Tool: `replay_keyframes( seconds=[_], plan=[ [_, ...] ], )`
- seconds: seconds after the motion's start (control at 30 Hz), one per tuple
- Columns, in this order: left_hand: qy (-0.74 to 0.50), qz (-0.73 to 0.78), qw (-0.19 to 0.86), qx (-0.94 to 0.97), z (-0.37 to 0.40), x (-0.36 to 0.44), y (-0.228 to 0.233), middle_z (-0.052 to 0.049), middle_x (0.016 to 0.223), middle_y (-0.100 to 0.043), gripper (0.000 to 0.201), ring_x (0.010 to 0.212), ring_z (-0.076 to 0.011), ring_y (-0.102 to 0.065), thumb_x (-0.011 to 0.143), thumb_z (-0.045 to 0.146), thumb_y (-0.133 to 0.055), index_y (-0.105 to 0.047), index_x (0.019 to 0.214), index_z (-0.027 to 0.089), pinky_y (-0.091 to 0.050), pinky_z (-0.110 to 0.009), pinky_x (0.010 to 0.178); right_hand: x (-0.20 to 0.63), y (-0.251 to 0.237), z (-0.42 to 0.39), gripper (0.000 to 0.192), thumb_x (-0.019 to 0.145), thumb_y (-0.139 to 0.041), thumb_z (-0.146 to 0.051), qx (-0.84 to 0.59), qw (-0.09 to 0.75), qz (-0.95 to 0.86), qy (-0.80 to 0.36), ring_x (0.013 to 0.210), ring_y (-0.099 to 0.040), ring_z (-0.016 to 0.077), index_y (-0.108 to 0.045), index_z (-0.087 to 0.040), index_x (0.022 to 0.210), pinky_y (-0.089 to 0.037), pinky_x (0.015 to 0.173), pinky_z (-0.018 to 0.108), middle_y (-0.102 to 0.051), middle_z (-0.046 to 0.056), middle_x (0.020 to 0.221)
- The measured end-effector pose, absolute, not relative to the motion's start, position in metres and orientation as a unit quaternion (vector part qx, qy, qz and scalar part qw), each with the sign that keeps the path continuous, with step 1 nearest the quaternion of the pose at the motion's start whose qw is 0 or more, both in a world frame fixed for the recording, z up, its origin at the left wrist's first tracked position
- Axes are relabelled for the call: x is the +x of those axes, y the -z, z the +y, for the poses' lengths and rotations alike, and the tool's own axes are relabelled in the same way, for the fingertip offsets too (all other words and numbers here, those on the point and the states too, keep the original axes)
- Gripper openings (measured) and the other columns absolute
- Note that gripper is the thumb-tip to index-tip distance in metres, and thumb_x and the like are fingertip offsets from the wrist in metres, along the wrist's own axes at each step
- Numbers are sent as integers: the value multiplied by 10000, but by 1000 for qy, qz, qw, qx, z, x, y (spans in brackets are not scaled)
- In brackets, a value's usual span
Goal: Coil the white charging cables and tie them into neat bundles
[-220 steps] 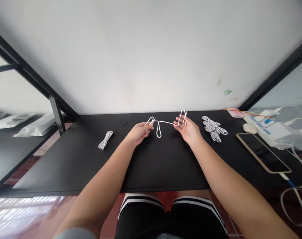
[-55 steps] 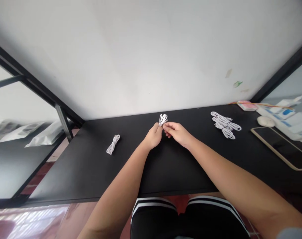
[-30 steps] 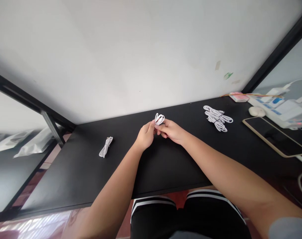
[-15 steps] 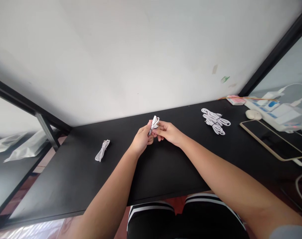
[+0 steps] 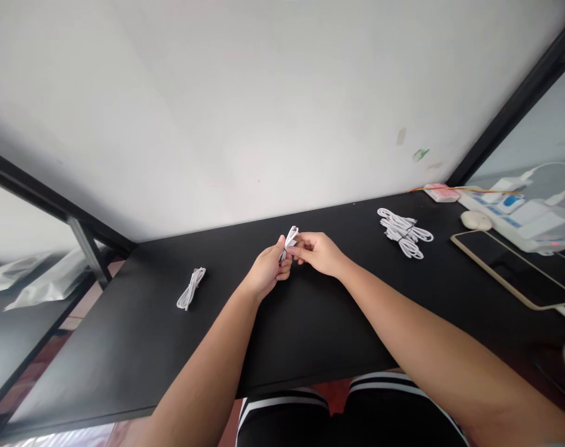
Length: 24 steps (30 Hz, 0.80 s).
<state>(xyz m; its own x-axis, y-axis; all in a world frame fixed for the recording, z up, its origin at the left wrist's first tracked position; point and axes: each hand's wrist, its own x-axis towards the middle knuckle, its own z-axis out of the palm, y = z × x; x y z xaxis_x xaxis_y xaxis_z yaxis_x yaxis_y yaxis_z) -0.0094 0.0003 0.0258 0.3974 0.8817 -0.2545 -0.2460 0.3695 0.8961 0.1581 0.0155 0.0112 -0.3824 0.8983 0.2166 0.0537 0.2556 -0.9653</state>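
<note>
A folded white cable is held up over the middle of the black desk, its loops pointing toward the wall. My left hand grips it from the left, thumb along the bundle. From the right, my right hand pinches the same cable near a dark tie around its middle. The fingers cover the lower part of the bundle. Another folded white cable lies on the desk to the left. Several bundled white cables lie in a pile to the right.
At the right are a phone with a cable plugged in, a white earbud case, a power strip with chargers and a pink-and-white box. A wall stands behind the desk. Plastic bags lie beyond the left frame.
The cable has tilted slightly in my hands, and the right fingers have shifted a little on it. The view has moved slightly; the other cables rest where they were.
</note>
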Motion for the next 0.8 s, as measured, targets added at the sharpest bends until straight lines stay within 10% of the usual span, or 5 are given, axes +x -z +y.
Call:
replay_keyframes(
  seconds=[0.8],
  plan=[
    [-380,353,758,395,3,-14,-24,64,569,-328,484,426,-32,-248,875,613,-607,-548,757,147,-238,-156,371,159,-13,18,275,787,-765,-431,-345,439,-633,-535,693,-619,138,-715,-166,842,-511,695,306,-696,29,766]
  ],
)
